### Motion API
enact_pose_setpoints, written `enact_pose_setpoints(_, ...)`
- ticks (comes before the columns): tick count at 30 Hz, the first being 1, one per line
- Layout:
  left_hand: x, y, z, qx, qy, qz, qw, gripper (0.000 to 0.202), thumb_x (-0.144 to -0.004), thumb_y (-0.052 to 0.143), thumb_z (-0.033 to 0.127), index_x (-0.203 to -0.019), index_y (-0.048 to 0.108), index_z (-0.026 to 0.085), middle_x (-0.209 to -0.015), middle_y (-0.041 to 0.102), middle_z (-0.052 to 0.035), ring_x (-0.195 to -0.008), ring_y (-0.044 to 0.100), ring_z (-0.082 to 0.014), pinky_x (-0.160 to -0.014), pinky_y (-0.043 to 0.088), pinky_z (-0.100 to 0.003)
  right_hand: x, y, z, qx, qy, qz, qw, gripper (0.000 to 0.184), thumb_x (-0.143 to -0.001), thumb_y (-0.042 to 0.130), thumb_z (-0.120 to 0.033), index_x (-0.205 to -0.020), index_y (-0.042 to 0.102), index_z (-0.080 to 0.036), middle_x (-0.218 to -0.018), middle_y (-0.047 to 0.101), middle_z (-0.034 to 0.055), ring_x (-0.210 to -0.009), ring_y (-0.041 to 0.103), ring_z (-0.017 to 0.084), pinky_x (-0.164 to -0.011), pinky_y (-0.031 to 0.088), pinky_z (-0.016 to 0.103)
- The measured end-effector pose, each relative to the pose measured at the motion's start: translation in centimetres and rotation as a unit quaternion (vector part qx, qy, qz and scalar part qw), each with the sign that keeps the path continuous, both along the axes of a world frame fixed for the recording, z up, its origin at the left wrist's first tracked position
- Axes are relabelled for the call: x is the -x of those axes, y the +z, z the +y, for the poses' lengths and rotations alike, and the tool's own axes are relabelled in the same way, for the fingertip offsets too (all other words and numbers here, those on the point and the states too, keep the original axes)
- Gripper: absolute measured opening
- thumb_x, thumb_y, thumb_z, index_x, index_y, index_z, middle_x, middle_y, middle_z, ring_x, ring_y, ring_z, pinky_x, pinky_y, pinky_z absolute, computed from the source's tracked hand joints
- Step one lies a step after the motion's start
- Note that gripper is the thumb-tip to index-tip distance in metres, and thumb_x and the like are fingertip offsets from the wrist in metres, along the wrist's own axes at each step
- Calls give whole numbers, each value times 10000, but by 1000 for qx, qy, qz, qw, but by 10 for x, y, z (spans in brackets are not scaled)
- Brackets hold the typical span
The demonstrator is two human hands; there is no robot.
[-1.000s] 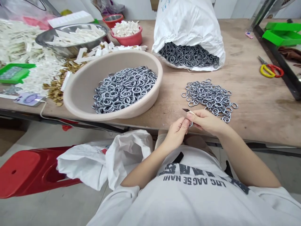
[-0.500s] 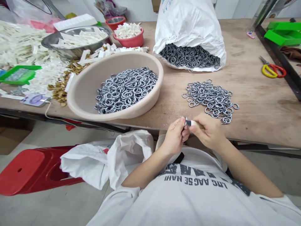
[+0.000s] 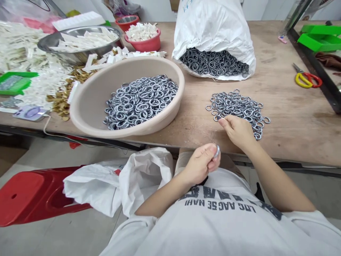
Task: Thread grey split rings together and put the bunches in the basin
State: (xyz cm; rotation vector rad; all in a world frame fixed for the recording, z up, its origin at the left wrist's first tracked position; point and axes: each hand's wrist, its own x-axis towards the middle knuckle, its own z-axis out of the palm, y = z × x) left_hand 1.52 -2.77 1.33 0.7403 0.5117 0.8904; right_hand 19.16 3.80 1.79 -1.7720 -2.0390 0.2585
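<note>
My left hand point(image 3: 200, 163) hovers below the table's front edge, fingers curled round a small metal ring point(image 3: 217, 151). My right hand point(image 3: 236, 130) rests on the wooden table point(image 3: 287, 106) at the near edge of a loose pile of grey metal rings point(image 3: 237, 108); its fingertips pinch at a ring there, and the knife it held earlier is hidden or out of sight. Left of the hands stands a beige basin point(image 3: 90, 103) holding many of the same rings point(image 3: 140, 101).
A white sack point(image 3: 213, 28) spilling rings lies at the back. White plastic pieces fill a steel bowl point(image 3: 80, 41) and a red bowl point(image 3: 144, 37) at the left. Scissors point(image 3: 306, 78) lie far right. A white bag point(image 3: 119, 181) and a red stool point(image 3: 34, 195) sit below.
The hands have parted. My right hand has gone forward to the ring pile, and my left hand has dropped a little toward my body with a ring.
</note>
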Motion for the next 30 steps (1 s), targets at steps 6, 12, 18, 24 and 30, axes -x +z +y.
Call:
enact_pose_setpoints(6, 16, -5, 14, 18, 84, 77, 993, 301, -912, 630, 433, -931, 659, 134, -619, 600, -1, -446, 442, -54, -425, 255, -185, 10, -1, 42, 56, 22, -165, 984, 320, -927, 584, -432, -1123, 667, -193, -1121, 710, 132, -896, 649, 260, -665, 378, 315)
enact_pose_setpoints(12, 20, -9, 25, 50, 149, 100, 983, 370, -845, 681, 468, -1043, 648, 158, -787, 670, -27, -494, 513, -64, -385, 273, -165, 3, 6, 26, 60, 83, 128, 987, 284, -985, 479, -416, -889, 623, -191, -855, 677, 60, -735, 575, 176, -654, 407, 291)
enact_pose_setpoints(18, -5, -13, 23, 29, 63, 112, 991, 513, -861, 579, 658, -885, 597, 146, -698, 608, -18, -473, 448, -54, -394, 260, -163, 17, -4, -30, 183, 126, 515, 828, 320, -934, 568, -533, -871, 535, -220, -698, 545, -39, -507, 485, 103, -495, 411, 247)
enact_pose_setpoints(24, -12, -14, 19, 13, 36, 83, 996, 450, -880, 612, 587, -766, 489, 170, -580, 447, 50, -453, 335, -46, -408, 219, -167, 22, -18, -42, 76, 106, 463, 877, 300, -965, 534, -488, -887, 625, -214, -835, 601, 21, -751, 596, 160, -701, 502, 305)
enact_pose_setpoints(30, -9, -13, 14, 5, 83, 93, 992, 421, -883, 629, 548, -752, 498, 169, -549, 411, 59, -446, 314, -50, -411, 220, -177, 22, -12, -42, 41, 143, 422, 894, 282, -909, 649, -474, -1015, 656, -213, -918, 611, 26, -867, 600, 174, -807, 476, 319)
